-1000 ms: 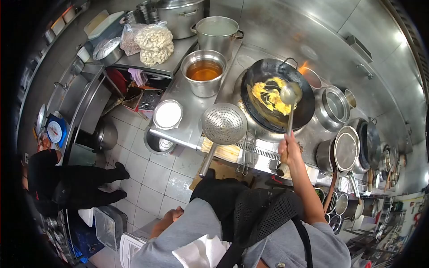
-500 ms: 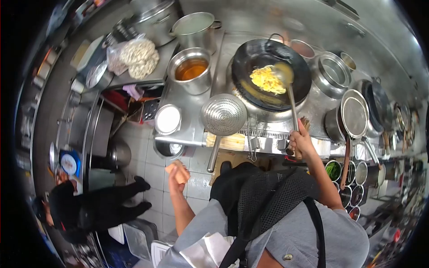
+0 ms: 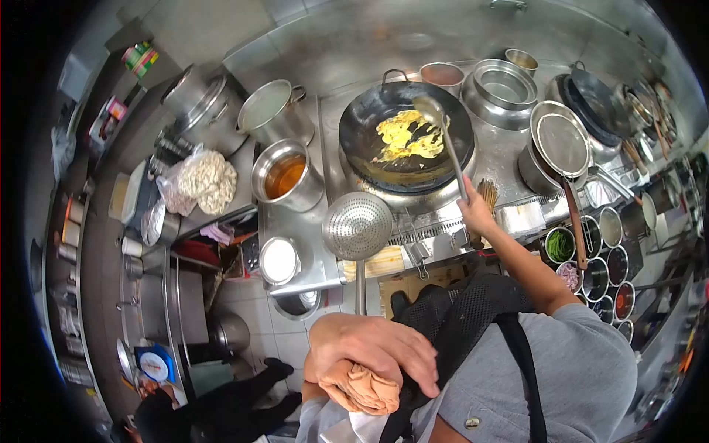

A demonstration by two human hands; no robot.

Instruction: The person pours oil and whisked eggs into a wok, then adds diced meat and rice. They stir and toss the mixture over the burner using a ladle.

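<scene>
In the head view, my right hand [image 3: 478,214] is closed round the handle of a long ladle [image 3: 452,153]. The ladle's bowl rests over the far right part of the black wok [image 3: 356,144], by yellow cooked egg [image 3: 399,133] that lies spread and broken in the middle. My left hand [image 3: 369,341] is raised close to the camera, in front of my chest. A crumpled orange-brown cloth [image 3: 360,389] is bunched in it, under the palm, and the fingers point right. The perforated skimmer [image 3: 358,225] lies left of the wok, its handle end hidden behind my left hand.
Left of the wok stand a pot of amber liquid [image 3: 284,177], a tall pot [image 3: 269,111] and a white-filled container [image 3: 279,261]. A bamboo brush [image 3: 487,193], nested pans [image 3: 506,85] and a strainer [image 3: 563,144] are at right. A co-worker [image 3: 214,402] is at lower left.
My left hand has come up from low on the left to my chest with the cloth. The ladle bowl has moved to the wok's far side, and the egg is more spread. The view has shifted.
</scene>
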